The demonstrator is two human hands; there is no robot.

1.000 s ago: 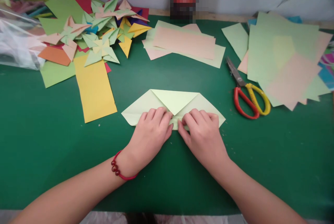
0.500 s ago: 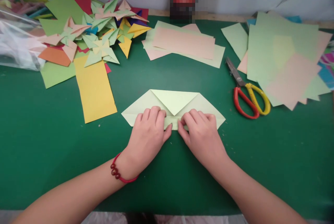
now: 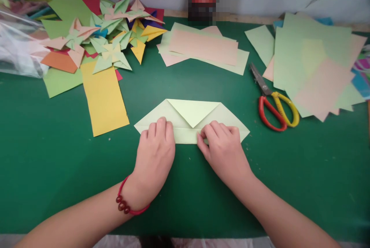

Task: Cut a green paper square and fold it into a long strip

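A pale green sheet of paper lies on the green table, with its upper flap folded down to a point and a narrow strip folded up along the near edge. My left hand, wearing a red beaded bracelet, presses on the left part of that strip with its fingers curled and its thumb hidden. On the right part, my right hand pinches the strip between thumb and curled fingers. Between the hands, the middle of the strip shows bare.
Scissors with red and yellow handles lie to the right, beside stacked paper sheets. Pink and green strips lie behind. Folded paper stars, a yellow sheet and a clear plastic bag are at the left.
My left hand has slid left along the folded strip, uncovering more of its middle, and its thumb has gone out of sight. My right hand and the paper have stayed in place.
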